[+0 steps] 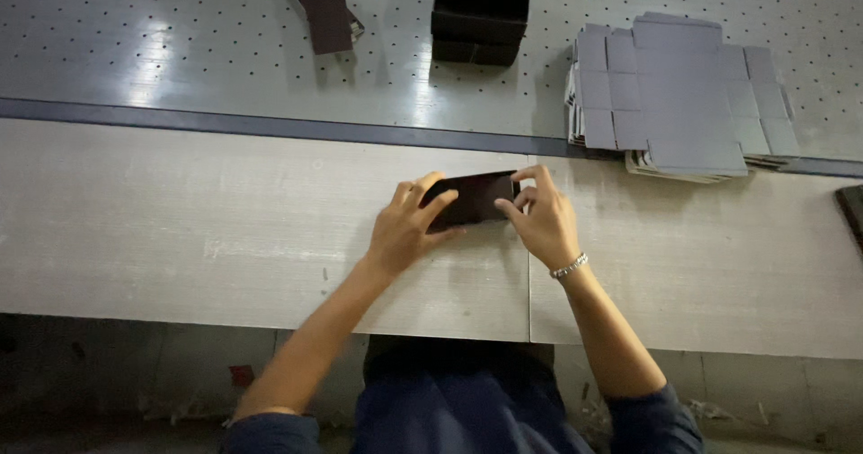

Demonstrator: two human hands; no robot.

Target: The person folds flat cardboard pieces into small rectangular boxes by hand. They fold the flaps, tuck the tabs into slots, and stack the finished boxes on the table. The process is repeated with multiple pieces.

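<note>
A small flat dark box (476, 197) lies on the pale wooden table (180, 229) in the middle of the head view. My left hand (409, 227) grips its left end, fingers over the top edge and thumb on the near side. My right hand (541, 218), with a bracelet at the wrist, pinches the box's right end between thumb and fingers. Both hands touch the box, and part of it is hidden under my left fingers.
A stack of flat grey die-cut box blanks (679, 94) lies at the back right. Several assembled dark boxes (479, 13) stand stacked at the back centre, with dark flat pieces (322, 6) to their left on a perforated grey surface (180, 40). Another dark object (852, 209) shows at the right edge.
</note>
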